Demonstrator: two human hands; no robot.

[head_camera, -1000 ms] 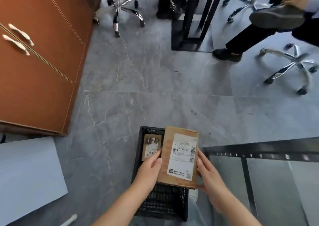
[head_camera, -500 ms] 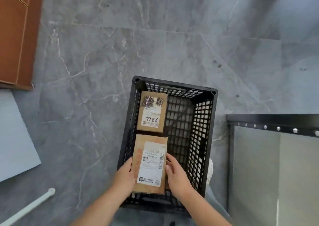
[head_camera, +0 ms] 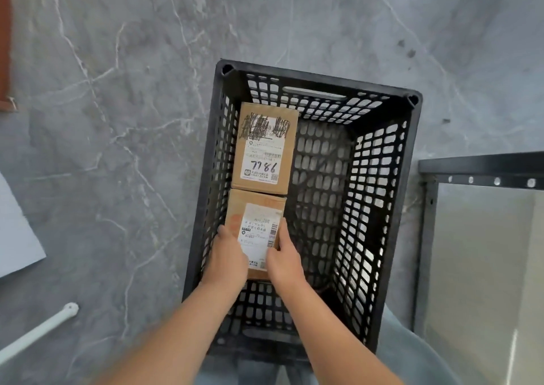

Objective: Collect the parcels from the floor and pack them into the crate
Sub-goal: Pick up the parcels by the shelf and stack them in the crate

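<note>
Black perforated plastic crate (head_camera: pixel 379 196): against its left wall lies a brown cardboard parcel marked 7786 (head_camera: pixel 265 149). Touching that one's near end, lengthways along the same wall, is a white-labelled brown cardboard parcel (head_camera: pixel 256 208), gripped at its sides by left hand (head_camera: pixel 228 255) and right hand (head_camera: pixel 284 258).

grey marble floor (head_camera: pixel 117 120) | white rod (head_camera: pixel 38 330) | black metal frame (head_camera: pixel 482 164) | white sheet (head_camera: pixel 14 237)
</note>
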